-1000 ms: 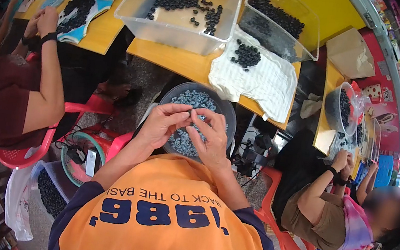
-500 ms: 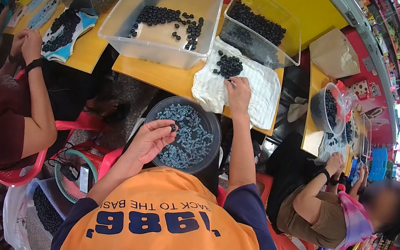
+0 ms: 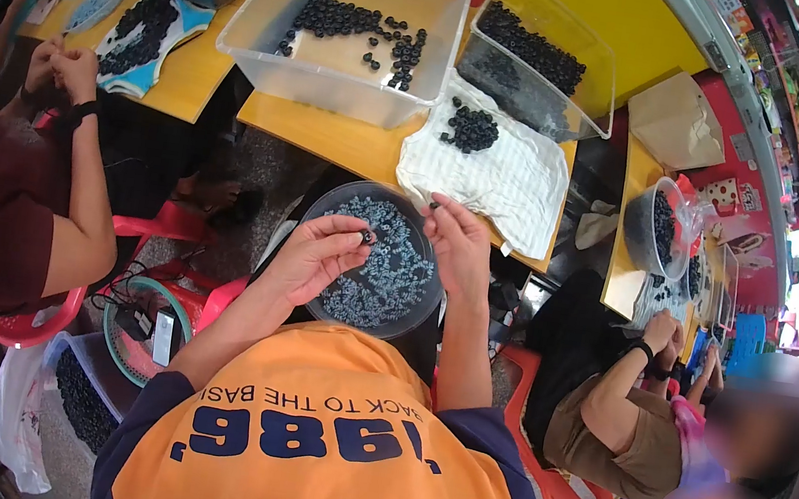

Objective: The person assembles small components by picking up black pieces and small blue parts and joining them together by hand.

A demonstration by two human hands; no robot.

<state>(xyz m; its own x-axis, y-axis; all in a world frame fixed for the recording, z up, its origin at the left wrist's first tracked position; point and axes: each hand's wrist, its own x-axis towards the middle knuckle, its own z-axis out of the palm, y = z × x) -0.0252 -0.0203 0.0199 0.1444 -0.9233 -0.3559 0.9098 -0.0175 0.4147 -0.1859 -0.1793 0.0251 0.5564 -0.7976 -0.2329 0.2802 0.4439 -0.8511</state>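
Observation:
Between the thumb and fingertips of my left hand (image 3: 323, 252) is a small black ring-shaped piece (image 3: 367, 237). My right hand (image 3: 460, 247) pinches another small dark piece (image 3: 433, 206) near the front edge of a white cloth (image 3: 528, 191). Both hands are above a round dark tub (image 3: 316, 206) on my lap, which holds many small blue-grey pieces (image 3: 381, 277). A pile of black pieces (image 3: 473, 128) lies on the cloth.
Clear bins (image 3: 340, 90) (image 3: 594, 114) with black pieces stand on the yellow table (image 3: 285, 123). People sit on red chairs at left (image 3: 77, 247) and right (image 3: 619, 420). A teal-rimmed basket (image 3: 118, 354) and a bin of black pieces (image 3: 81, 410) are at lower left.
My right hand first went from beside my left hand to the black pile, then came back toward the tub with a small dark piece. My left hand still holds its black piece.

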